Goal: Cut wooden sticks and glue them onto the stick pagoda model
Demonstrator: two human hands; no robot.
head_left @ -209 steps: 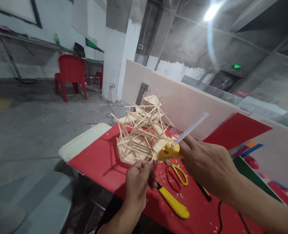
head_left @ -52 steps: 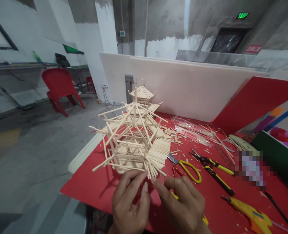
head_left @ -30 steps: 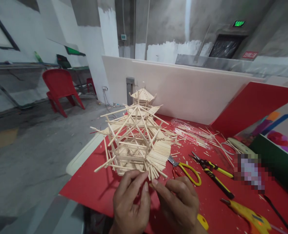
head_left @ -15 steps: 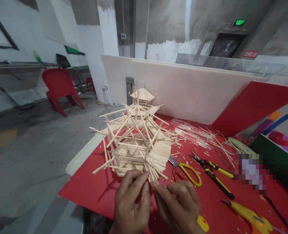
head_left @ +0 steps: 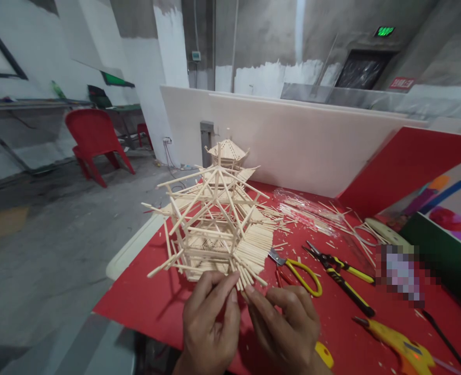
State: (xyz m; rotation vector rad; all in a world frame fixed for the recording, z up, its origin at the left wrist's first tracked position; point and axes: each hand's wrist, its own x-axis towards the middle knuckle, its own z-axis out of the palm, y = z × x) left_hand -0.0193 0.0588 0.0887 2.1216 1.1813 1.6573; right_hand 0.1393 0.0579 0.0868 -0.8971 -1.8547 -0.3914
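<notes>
A pavilion model (head_left: 215,229) built of thin wooden sticks stands on the red tabletop, its near roof an open frame of rafters. Several short sticks (head_left: 246,268) fan out along its near right eave, beside a part covered with close-set sticks. My left hand (head_left: 213,317) is closed at the near eave, thumb and forefinger pinched; whatever they hold is hidden. Just right of it, my right hand (head_left: 283,323) pinches the end of a small wooden stick, mostly covered by the fingers. The fingertips of both hands are close together below the fanned sticks.
Right of the model lie yellow-handled scissors (head_left: 304,276), black-and-yellow pliers (head_left: 340,276) and a yellow glue gun (head_left: 400,341). Loose sticks in plastic wrap (head_left: 308,213) lie behind them. A white board (head_left: 293,146) stands at the back; a red chair (head_left: 95,138) is at left.
The view has shifted very slightly. Both hands stay pinched at the near eave, with hardly any visible movement, and the model stands as before.
</notes>
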